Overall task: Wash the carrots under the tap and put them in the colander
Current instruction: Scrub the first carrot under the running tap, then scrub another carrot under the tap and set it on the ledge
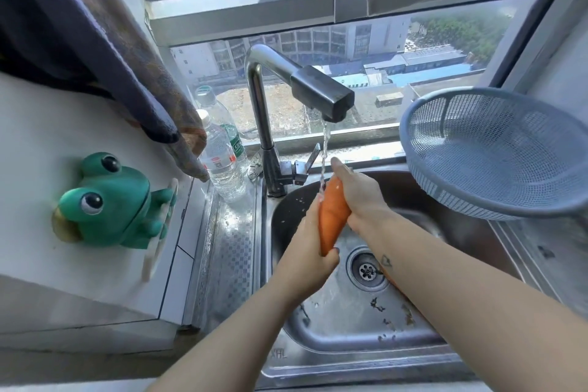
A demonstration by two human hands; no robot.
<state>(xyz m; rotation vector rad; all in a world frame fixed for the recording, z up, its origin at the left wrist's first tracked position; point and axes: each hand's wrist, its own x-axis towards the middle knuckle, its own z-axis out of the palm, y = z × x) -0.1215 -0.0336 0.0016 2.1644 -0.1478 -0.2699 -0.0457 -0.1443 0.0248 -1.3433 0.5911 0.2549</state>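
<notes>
While you gripped the carrot (pixel 332 216) over the sink (pixel 334 337), left hand (pixel 313 245) curled round its near end and right hand (pixel 359 197) wrapping its far half, its long axis ran away from you, far end raised into the tap (pixel 321 99) stream, so you were mid-rinse, and the next move, I judge, called for a carry right to the colander (pixel 410 149).

Place: home kitchen in a high-rise flat.
Sink (pixel 318 360): stainless steel basin, tap (pixel 254 99) running behind it.
Window (pixel 413 51): behind the sink, city rooftops far below.
Colander (pixel 496 153): blue plastic, right of the sink.
</notes>
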